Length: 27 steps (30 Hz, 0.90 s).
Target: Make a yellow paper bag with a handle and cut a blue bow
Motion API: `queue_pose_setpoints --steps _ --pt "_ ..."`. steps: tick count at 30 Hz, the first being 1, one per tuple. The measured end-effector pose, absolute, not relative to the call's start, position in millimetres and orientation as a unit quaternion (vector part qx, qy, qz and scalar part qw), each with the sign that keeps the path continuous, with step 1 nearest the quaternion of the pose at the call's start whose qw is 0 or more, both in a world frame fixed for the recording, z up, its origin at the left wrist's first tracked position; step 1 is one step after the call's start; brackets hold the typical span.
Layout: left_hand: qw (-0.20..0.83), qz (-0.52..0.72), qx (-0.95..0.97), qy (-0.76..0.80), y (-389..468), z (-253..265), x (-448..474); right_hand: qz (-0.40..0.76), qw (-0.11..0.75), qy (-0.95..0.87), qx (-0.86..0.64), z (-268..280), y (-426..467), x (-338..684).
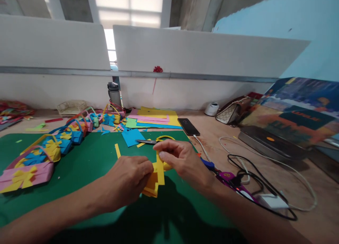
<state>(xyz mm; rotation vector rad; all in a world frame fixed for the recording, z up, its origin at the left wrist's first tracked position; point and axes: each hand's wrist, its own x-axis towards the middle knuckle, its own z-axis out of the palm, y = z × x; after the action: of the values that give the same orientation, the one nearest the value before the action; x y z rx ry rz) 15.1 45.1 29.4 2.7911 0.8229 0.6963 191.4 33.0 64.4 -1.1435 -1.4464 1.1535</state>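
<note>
Over the green mat [90,166], my left hand [131,177] is closed around a small folded yellow paper basket [151,187], whose lower part shows below the fingers. My right hand [182,161] pinches the upper end of a yellow paper strip [160,173], which hangs against the basket's right side. Whether the strip is attached to it I cannot tell. Just beyond my hands lie scissors [148,142] with yellow handles, partly hidden by my right hand. Near them are a blue paper square [133,137] and a loose yellow strip [117,150].
Several finished paper baskets [29,173] line the mat's left side. Coloured paper sheets [159,117] are stacked at the back, beside a phone [188,126]. A grey bottle [114,95] stands behind. Cables and a purple power strip [230,180] lie at the right.
</note>
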Motion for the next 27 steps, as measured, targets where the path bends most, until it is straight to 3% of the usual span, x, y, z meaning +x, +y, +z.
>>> queue_pose_setpoints --steps 8,15,27 --pt "0.005 0.206 0.934 0.291 46 44 7 0.518 0.491 -0.555 -0.427 70 33 200" --pt "-0.057 0.174 0.941 0.285 46 50 1 0.462 0.473 -0.597 -0.454 73 31 208" --pt "-0.036 0.122 0.947 0.296 42 52 -6 0.490 0.466 -0.597 -0.431 70 16 203"
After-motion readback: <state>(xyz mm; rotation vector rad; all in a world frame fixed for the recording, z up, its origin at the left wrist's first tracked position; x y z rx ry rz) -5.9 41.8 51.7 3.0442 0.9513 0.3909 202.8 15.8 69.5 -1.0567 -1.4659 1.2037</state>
